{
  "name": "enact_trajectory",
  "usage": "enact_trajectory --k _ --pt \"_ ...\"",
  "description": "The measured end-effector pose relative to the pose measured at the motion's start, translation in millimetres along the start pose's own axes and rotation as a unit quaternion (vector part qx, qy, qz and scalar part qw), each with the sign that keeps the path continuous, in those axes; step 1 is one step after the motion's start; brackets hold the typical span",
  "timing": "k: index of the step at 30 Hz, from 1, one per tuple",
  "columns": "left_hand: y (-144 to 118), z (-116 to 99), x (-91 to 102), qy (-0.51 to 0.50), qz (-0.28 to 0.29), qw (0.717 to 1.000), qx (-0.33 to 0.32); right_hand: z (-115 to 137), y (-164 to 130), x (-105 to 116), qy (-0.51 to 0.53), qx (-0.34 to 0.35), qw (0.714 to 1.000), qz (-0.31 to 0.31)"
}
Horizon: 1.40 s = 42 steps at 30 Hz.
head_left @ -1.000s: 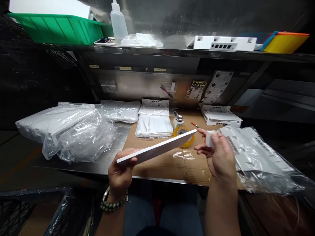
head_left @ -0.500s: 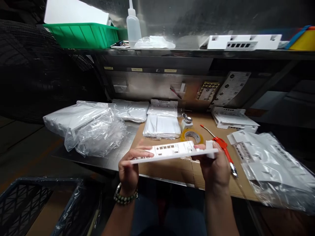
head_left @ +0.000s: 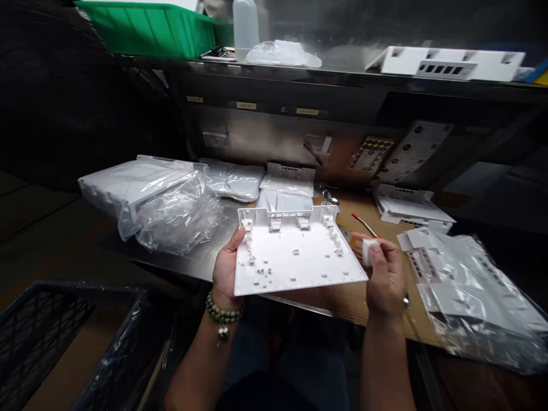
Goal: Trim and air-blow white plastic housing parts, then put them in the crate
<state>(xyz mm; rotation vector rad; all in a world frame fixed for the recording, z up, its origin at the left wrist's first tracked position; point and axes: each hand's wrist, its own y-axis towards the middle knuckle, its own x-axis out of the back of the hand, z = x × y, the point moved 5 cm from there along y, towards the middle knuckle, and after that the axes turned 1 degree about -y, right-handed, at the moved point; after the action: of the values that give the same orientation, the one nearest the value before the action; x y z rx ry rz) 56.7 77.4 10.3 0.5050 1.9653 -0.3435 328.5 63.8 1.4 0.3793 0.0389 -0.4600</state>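
Observation:
My left hand [head_left: 226, 268] grips the left edge of a white plastic housing cover [head_left: 295, 265], thumb on top. The cover's inner face is turned up toward me, with clips, small posts and a raised back wall. It is held above the bench, tilted slightly. To the right of the cover, apart from it, my right hand [head_left: 383, 274] pinches a small white block-like piece [head_left: 369, 251] between thumb and fingers; its exact kind is not clear. Behind my right hand the red-tipped air blow gun [head_left: 363, 224] is mostly hidden.
Bagged white covers [head_left: 471, 285] lie at right, with stacked covers [head_left: 413, 208] behind. Clear plastic bags [head_left: 175, 217] fill the left side. A metal shelf [head_left: 274, 71] overhead carries a green bin [head_left: 149, 28], a bottle [head_left: 246, 28] and another cover [head_left: 449, 63]. A dark crate [head_left: 115, 342] stands lower left.
The cover has turned from nearly edge-on to showing its inner face. My right hand has let go of the cover and moved slightly right, keeping the white piece. The view has shifted.

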Motion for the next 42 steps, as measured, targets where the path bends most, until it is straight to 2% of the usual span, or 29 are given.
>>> enact_trajectory --k 2,4,6,9,12,14,18,21,24,27,30,33,35,36,39,42 --pt "1.1 -3.7 -10.2 -0.075 -0.039 0.996 -0.027 8.7 -0.7 3.0 -0.078 0.07 0.993 -0.046" --pt "2.7 -4.9 -18.1 -0.114 -0.082 0.989 -0.055 25.4 -11.8 -7.7 -0.118 0.131 0.984 -0.028" --pt "4.3 -2.5 -23.0 -0.126 -0.12 0.982 -0.072 44.0 -31.8 -32.4 -0.129 0.163 0.976 0.068" --pt "5.2 3.9 -25.4 -0.123 -0.159 0.976 -0.082 67.3 -70.0 -76.8 -0.145 0.191 0.945 0.223" --pt "4.1 7.5 -26.4 -0.112 -0.161 0.977 -0.083 79.6 -96.3 -105.7 -0.155 0.234 0.917 0.283" --pt "2.4 7.0 -27.2 -0.105 -0.153 0.979 -0.084 80.9 -102.7 -112.7 -0.163 0.255 0.907 0.294" --pt "-0.6 3.6 -28.5 -0.103 -0.155 0.978 -0.097 79.0 -100.4 -109.4 -0.172 0.27 0.898 0.301" --pt "-0.1 3.6 -31.1 -0.106 -0.159 0.975 -0.111 80.8 -99.2 -108.2 -0.17 0.261 0.906 0.287" --pt "1.0 5.5 -31.6 -0.11 -0.157 0.976 -0.103 82.9 -104.6 -113.1 -0.168 0.267 0.909 0.273" --pt "-1.9 2.1 -24.5 -0.122 -0.149 0.978 -0.081 78.1 -102.9 -110.6 -0.189 0.286 0.896 0.282" --pt "-12.1 -8.6 -7.2 -0.146 -0.132 0.979 -0.054 66.1 -76.5 -80.4 -0.221 0.252 0.913 0.234" --pt "-27.2 -24.8 17.7 -0.166 -0.102 0.978 -0.07 60.7 -42.5 -30.1 -0.239 0.217 0.943 0.085" --pt "-35.7 -33.9 33.4 -0.174 -0.067 0.977 -0.1 62.1 -31.1 -6.6 -0.253 0.222 0.942 0.005" --pt "-38.7 -36.6 39.3 -0.176 -0.042 0.977 -0.111 62.4 -29.1 -1.8 -0.257 0.223 0.94 -0.008" --pt "-42.8 -37.1 47.1 -0.176 0.022 0.977 -0.119 57.5 -32.2 -11.0 -0.256 0.212 0.942 0.045" --pt "-43.2 -34.1 45.1 -0.167 0.031 0.978 -0.124 50.5 -40.0 -26.4 -0.275 0.218 0.932 0.091"
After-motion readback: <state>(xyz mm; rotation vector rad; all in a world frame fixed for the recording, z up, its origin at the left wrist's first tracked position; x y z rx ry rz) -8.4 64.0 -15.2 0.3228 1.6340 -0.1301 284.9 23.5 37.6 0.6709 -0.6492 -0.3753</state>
